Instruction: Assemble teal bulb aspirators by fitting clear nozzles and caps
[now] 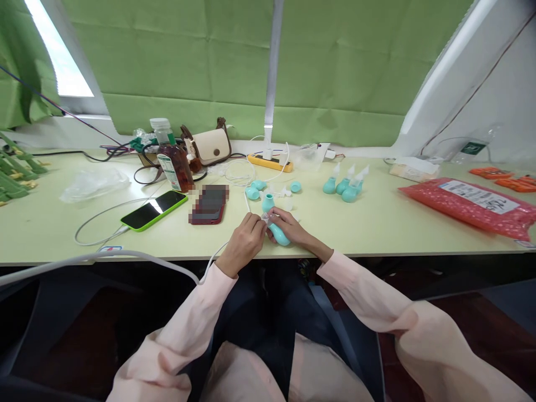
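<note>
At the table's front edge, my right hand (287, 225) is closed around a small clear piece (266, 218), with a teal bulb (279, 235) under its fingers. My left hand (245, 240) meets it from the left, fingers pinched at the same clear piece; what exactly they grip is too small to tell. Just beyond the hands stands an open-necked teal bulb (268, 202). Further back lie loose teal parts (252, 192), a teal cap (295, 186) and small white pieces (286, 192). Several teal bulbs with clear pointed tips (350, 192) stand together to the right.
A green-edged phone (154, 211), a dark red phone (209, 205), a bottle (173, 162) and a cream bag (213, 146) are at left. Behind is a yellow power strip (270, 162). A pink bubble-wrap parcel (473, 206) lies right. A white cable (138, 254) crosses the front edge.
</note>
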`<state>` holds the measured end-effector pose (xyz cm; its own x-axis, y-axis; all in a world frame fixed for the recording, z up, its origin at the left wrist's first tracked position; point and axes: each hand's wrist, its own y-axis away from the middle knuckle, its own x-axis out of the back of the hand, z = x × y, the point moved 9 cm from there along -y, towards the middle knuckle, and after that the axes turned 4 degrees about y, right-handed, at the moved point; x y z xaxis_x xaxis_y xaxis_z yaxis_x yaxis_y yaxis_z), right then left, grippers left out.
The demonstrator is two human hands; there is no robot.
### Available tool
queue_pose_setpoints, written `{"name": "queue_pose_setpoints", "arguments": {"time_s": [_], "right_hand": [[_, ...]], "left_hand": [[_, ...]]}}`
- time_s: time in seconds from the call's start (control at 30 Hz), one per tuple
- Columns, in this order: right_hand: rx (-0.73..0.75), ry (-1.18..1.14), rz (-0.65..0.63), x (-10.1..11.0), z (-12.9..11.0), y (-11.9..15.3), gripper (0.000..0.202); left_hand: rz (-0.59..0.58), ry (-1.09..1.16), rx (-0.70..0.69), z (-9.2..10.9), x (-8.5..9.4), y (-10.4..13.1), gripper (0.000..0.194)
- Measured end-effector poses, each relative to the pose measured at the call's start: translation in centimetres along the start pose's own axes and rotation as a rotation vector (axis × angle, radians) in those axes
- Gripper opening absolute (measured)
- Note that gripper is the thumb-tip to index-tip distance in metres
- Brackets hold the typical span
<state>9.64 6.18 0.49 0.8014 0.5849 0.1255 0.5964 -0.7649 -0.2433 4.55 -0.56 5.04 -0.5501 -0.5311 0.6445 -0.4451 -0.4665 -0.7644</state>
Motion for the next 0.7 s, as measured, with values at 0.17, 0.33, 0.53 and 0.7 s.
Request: {"name": "queue_pose_setpoints", "arguments": {"time_s": [0.17, 0.33, 0.53, 0.7], "right_hand": [[0.009, 0.002, 0.019, 0.1, 0.1, 0.0, 0.027], [0.008, -0.013, 0.034, 0.2, 0.1, -0.1, 0.027], [-0.016, -0.048, 0.024, 0.1, 0.0, -0.1, 0.028], [-0.053, -0.08, 0.009, -0.2, -0.3, 0.0, 0.028]], "left_hand": [[0.031, 0.039, 0.024, -0.3, 0.1, 0.0, 0.011], [0.065, 0.092, 0.056, -0.5, 0.1, 0.1, 0.011], [0.145, 0.214, 0.169, -1.3, 0.3, 0.5, 0.011], [0.217, 0.386, 0.345, -3.0, 0.1, 1.0, 0.007]]}}
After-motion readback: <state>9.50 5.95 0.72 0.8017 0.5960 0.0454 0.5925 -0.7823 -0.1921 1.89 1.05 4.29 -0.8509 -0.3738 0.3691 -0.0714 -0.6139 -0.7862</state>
